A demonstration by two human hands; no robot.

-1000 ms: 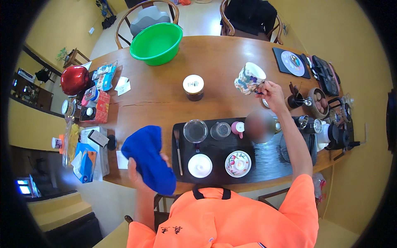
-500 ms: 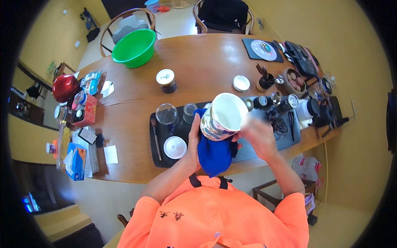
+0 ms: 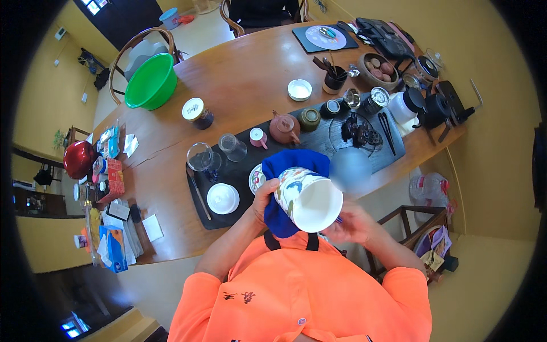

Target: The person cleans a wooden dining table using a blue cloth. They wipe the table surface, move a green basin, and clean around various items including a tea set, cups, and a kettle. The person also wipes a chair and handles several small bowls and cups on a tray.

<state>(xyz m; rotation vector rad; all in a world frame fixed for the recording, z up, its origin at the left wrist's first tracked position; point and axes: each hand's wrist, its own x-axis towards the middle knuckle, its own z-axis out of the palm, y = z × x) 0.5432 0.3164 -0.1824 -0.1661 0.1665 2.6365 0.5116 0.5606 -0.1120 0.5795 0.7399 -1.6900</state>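
A tall white cup with a colourful painted pattern (image 3: 310, 196) is tilted, its mouth turned toward me and to the right. My left hand (image 3: 264, 203) is closed round the cup's left side with a blue cloth (image 3: 279, 219) between palm and cup. The cloth also spreads behind the cup, over the tray's near edge. Close to the rim on the right, my right hand (image 3: 353, 224) has its fingers bent, with a small bit of blue cloth at their tips. Behind the cloth, a patterned saucer (image 3: 257, 178) is partly hidden. A white lid (image 3: 223, 198) lies left of it.
On the dark tray (image 3: 196, 219) stand glass cups (image 3: 232, 148), a pink cup (image 3: 258, 137), a clay teapot (image 3: 284, 127) and a plate of dark tea (image 3: 360, 132). A green basin (image 3: 151, 81) sits far left, a white kettle (image 3: 405, 105) at the right.
The cup has tipped so its mouth faces more toward me. My right hand has moved down beside the rim. More cloth now shows behind the cup, and the whole view has swung.
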